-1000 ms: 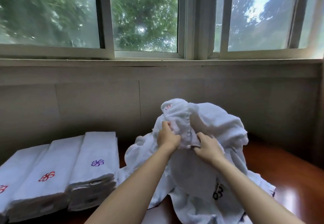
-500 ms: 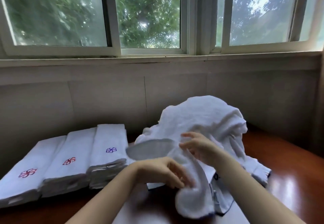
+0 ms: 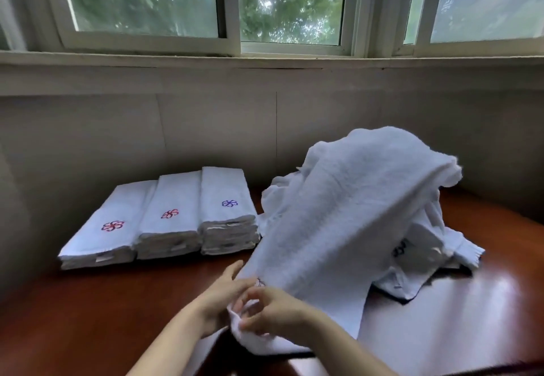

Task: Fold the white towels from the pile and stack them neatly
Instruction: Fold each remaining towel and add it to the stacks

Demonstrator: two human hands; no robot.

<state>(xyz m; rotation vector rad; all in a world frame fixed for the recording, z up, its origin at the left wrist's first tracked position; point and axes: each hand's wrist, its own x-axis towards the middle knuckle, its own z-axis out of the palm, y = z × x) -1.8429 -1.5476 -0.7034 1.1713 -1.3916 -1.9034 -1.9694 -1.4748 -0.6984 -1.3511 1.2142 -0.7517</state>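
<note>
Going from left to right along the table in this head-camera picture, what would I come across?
Folded stack with red flower → second red-flower stack → stack with purple flower → towel being pulled out → unfolded pile.

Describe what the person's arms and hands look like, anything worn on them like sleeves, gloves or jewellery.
Both forearms are bare as far as the frame shows, with no sleeves in sight. The left hand and right hand wear no gloves, and no watch, bracelet or ring shows on the visible parts. The image is slightly blurred, so very small items could be missed.
</note>
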